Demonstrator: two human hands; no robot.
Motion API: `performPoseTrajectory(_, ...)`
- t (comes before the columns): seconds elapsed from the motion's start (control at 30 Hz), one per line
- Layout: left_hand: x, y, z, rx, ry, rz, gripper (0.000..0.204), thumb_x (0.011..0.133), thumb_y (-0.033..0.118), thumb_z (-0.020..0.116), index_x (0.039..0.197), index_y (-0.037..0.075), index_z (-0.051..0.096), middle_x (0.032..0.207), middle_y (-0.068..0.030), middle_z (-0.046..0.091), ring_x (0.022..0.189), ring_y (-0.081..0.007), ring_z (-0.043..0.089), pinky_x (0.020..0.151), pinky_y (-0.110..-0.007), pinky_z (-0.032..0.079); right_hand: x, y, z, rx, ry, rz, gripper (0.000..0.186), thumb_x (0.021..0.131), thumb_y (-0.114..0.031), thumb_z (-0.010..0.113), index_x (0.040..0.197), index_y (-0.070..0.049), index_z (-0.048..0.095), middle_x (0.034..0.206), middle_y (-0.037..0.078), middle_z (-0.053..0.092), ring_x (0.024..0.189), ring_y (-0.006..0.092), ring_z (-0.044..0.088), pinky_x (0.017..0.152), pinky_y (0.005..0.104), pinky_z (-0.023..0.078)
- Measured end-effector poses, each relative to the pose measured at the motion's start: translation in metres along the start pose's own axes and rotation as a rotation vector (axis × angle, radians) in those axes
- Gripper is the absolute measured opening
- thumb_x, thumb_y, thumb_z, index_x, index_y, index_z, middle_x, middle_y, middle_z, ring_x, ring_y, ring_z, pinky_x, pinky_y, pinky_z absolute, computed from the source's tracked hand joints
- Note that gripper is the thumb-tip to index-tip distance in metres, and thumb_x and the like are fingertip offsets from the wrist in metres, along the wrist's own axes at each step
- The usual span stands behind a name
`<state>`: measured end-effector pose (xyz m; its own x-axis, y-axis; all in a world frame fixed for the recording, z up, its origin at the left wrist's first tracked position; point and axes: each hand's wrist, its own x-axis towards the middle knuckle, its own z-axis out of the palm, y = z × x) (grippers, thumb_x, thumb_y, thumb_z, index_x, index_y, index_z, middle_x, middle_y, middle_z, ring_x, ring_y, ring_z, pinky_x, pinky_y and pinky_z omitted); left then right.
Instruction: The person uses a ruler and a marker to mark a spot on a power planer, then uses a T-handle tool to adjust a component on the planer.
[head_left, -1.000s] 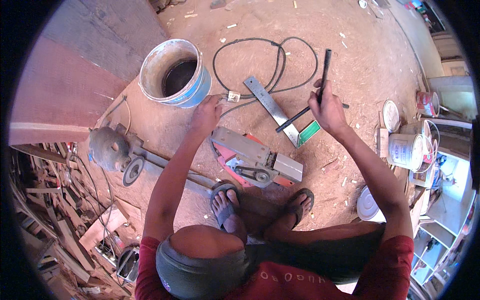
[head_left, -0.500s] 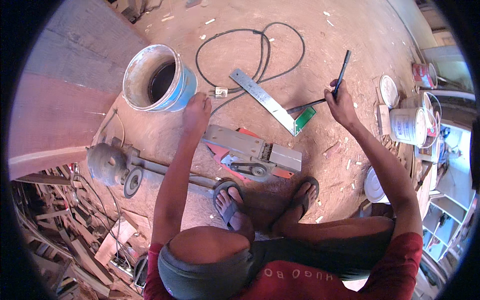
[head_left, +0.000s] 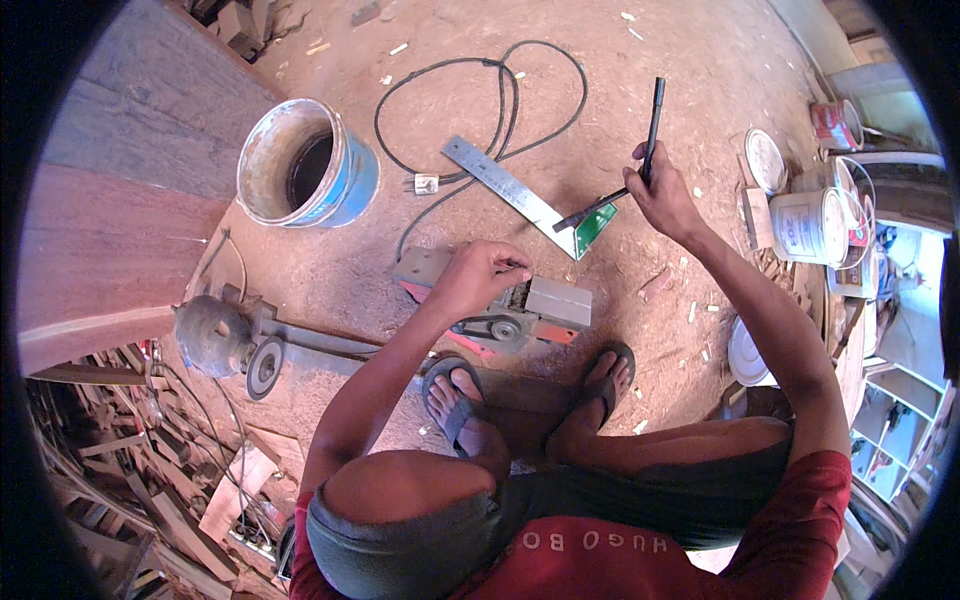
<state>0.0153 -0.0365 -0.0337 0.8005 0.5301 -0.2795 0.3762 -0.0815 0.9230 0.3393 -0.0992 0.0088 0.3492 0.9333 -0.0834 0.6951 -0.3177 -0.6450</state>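
Observation:
An electric hand planer point(head_left: 560, 300) lies on the ground before my feet, its flat grey sole and drive belt exposed. My left hand point(head_left: 485, 275) is over the planer's middle, fingers pinched together; anything between them is too small to make out. Out to the right, my right hand point(head_left: 660, 190) is closed around a slim black tool point(head_left: 655, 115). One black arm of it points up and away, another slants down to the left and ends in a flat tip. That tip is over a try square point(head_left: 510, 190) with a metal blade and green stock.
A paint-stained blue bucket point(head_left: 362, 180) with dark contents stands at the far left. A looped black cable point(head_left: 378, 120) ends in a white plug point(head_left: 426, 184). A motor with a grinding disc point(head_left: 264, 368) lies at left, near wood scraps point(head_left: 180, 500). White pails point(head_left: 805, 225) line the right.
My left hand has moved from beside the bucket, right and nearer, to over the planer, its fingers now pinched. My right hand has shifted slightly left and up with the black tool.

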Motion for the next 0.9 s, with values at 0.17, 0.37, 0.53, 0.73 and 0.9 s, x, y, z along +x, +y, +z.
performPoseTrajectory(0.17,0.001,0.002,0.001,0.052,-0.082,-0.055,0.019,0.086,0.013,0.080,0.102,0.002,0.080,0.097,-0.0148,0.079,0.091,-0.0221,0.076,0.085,-0.035,0.057,-0.008,0.000,-0.006,0.004,0.012,0.008,0.031,0.099,-0.018,0.065,0.119,-0.002,0.047,0.066,0.010,0.055,0.061,0.0209,0.055,0.059,0.0397,0.045)
performPoseTrajectory(0.37,0.002,0.005,-0.006,0.073,-0.160,-0.079,0.019,0.085,0.015,0.080,0.102,0.004,0.080,0.096,-0.0151,0.079,0.091,-0.0242,0.077,0.085,-0.037,0.057,-0.012,-0.001,-0.010,-0.011,0.013,0.021,0.031,0.099,-0.018,0.065,0.118,-0.001,0.047,0.067,0.010,0.055,0.061,0.0209,0.055,0.059,0.0398,0.045)
performPoseTrajectory(0.53,0.002,0.006,-0.007,0.128,-0.174,-0.053,0.020,0.085,0.016,0.081,0.101,0.004,0.081,0.096,-0.0156,0.079,0.092,-0.0268,0.076,0.086,-0.038,0.056,-0.013,-0.003,-0.010,-0.013,0.011,0.011,0.032,0.099,-0.019,0.065,0.119,-0.001,0.047,0.068,0.012,0.056,0.062,0.0222,0.056,0.060,0.0403,0.046)
performPoseTrajectory(0.73,0.003,-0.002,-0.008,0.146,-0.186,0.043,0.022,0.086,0.019,0.081,0.101,0.003,0.080,0.096,-0.0160,0.078,0.092,-0.0277,0.075,0.087,-0.039,0.055,-0.012,-0.011,-0.011,-0.028,-0.044,0.036,0.037,0.098,-0.021,0.064,0.123,0.001,0.046,0.076,0.022,0.063,0.075,0.0385,0.068,0.072,0.0481,0.053)
performPoseTrajectory(0.9,0.006,0.000,-0.005,0.128,-0.202,0.023,0.022,0.087,0.019,0.080,0.100,0.001,0.079,0.098,-0.0143,0.078,0.092,-0.0243,0.074,0.088,-0.038,0.055,-0.012,-0.007,-0.003,-0.013,-0.011,-0.014,0.033,0.100,-0.019,0.064,0.121,-0.001,0.046,0.069,0.012,0.057,0.064,0.0229,0.058,0.062,0.0407,0.048)
